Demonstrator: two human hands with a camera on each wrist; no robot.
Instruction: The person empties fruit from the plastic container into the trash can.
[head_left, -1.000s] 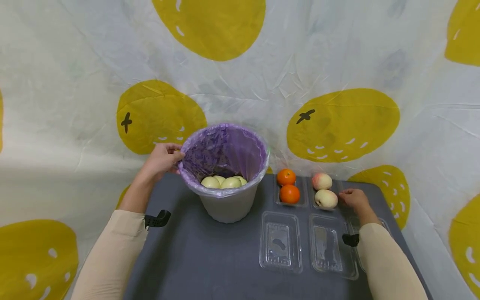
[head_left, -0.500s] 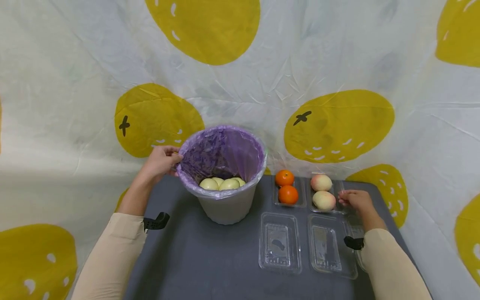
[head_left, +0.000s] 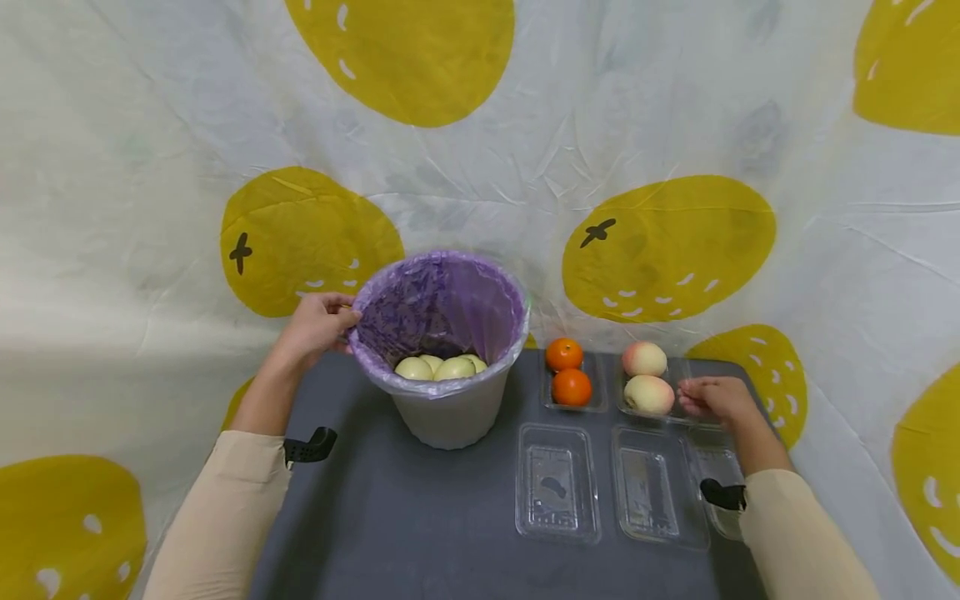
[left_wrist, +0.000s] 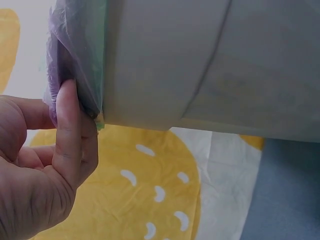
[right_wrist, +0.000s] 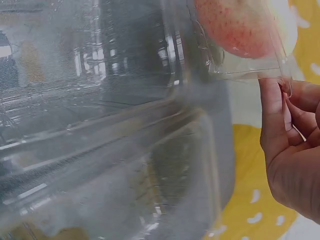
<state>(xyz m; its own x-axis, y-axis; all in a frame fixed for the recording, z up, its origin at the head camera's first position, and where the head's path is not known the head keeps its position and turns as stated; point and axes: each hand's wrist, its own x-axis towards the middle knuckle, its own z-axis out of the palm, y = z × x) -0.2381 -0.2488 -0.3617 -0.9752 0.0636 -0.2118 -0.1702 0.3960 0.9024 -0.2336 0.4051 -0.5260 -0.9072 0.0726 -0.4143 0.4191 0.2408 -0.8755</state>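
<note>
My left hand (head_left: 317, 323) grips the rim of a white bin (head_left: 450, 417), its thumb and fingers pinching the purple plastic bag (left_wrist: 75, 30) folded over that rim. Several pale green round fruits (head_left: 454, 368) lie inside the bin. At the right, my right hand (head_left: 716, 397) pinches the edge of a clear plastic container (right_wrist: 240, 75) between thumb and fingers. That container holds two peaches (head_left: 648, 394), one behind the other. Beside it, two oranges (head_left: 572, 387) sit in another clear container (head_left: 555, 406).
Nearer the front of the grey table (head_left: 420, 517) lie a clear container (head_left: 557, 521) and, to its right, another clear container (head_left: 648, 529). A further one (head_left: 723, 517) is partly covered by the right forearm. A lemon-patterned cloth (head_left: 487, 167) hangs close behind the table.
The peach container has shifted slightly to the right with my right hand, widening its gap from the oranges. My left hand keeps its grip on the bin's rim. The head view has drifted slightly.
</note>
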